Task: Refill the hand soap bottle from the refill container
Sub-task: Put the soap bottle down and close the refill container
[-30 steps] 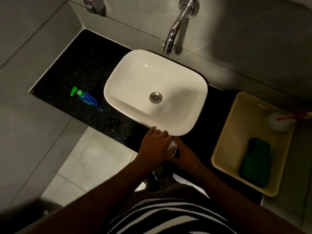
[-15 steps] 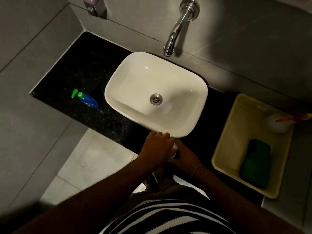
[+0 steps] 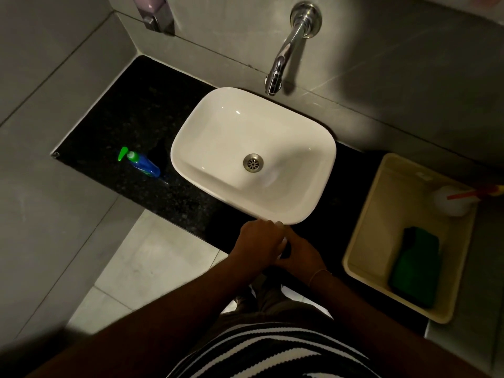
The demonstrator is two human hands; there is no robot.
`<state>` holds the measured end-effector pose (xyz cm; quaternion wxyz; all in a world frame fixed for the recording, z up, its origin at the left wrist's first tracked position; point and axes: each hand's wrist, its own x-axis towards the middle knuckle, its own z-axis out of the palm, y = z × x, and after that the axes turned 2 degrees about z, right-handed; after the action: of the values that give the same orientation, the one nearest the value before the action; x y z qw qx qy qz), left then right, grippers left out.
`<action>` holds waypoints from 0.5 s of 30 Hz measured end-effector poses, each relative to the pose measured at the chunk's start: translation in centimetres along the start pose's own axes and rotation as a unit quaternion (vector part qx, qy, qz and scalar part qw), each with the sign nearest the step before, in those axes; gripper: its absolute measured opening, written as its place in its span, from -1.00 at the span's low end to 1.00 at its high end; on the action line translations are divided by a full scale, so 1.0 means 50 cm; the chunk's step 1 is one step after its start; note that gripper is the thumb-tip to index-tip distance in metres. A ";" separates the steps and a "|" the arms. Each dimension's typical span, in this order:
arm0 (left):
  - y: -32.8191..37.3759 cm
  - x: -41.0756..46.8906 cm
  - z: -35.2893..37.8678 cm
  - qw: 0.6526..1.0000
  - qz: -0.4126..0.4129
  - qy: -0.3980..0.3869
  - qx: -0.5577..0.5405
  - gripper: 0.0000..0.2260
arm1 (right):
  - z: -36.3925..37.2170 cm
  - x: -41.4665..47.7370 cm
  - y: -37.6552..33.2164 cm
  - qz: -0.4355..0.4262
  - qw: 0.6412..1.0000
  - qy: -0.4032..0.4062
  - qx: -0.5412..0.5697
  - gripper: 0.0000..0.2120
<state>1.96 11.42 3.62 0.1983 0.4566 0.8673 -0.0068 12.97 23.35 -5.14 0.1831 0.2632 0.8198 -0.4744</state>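
Observation:
My left hand and my right hand meet at the counter's front edge, just below the sink's near rim. Both close around a small white-capped container, of which only a sliver of white and a dark part beneath show. My left hand covers its top and my right hand grips it from the right side. A blue hand soap bottle with a green pump stands alone on the black counter, left of the sink.
A white basin sits mid-counter under a chrome wall tap. At the right stands a pale yellow tub, holding a green container and a white bottle with a red straw. A wall dispenser hangs top left.
My left hand has closed further over the white cap, so less of it shows now. Both hands stay in the same place at the counter's front edge.

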 end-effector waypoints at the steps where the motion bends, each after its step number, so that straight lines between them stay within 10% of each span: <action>1: -0.002 0.002 0.004 1.000 0.013 -0.007 -0.017 -0.72 | 0.000 0.001 0.000 0.000 1.000 0.005 0.001 -0.08; 15: -0.072 0.012 0.019 0.989 0.089 0.065 -0.098 -0.73 | -0.008 0.004 -0.019 -0.032 0.998 -0.005 0.054 -0.30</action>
<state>-0.89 9.64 1.93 0.1851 0.5094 0.8309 0.1258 12.19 23.36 -4.41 0.1571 0.2439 0.8004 -0.5245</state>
